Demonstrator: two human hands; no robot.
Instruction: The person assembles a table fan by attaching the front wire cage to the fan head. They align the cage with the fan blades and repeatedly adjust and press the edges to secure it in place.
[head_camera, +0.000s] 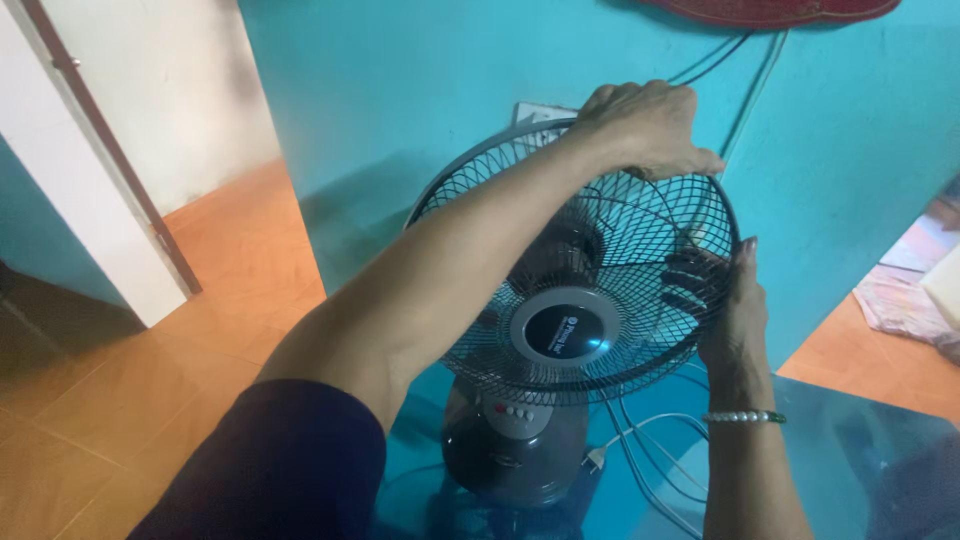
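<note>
A dark grey table fan (560, 330) stands on a glossy table top (860, 440), its round wire cage facing me. My left hand (645, 125) reaches over the cage and grips its top rim. My right hand (725, 305) wraps around the cage's right edge, with the fingers behind the wires. A pearl bracelet (745, 417) circles my right wrist. The fan's base (515, 450) carries a row of small buttons.
White cables (640, 450) lie on the table to the right of the fan's base. A turquoise wall (400, 120) stands close behind the fan, with dark wires (715, 55) running up it. Orange floor tiles (120, 400) spread to the left. Cloth (905, 305) lies on the floor at right.
</note>
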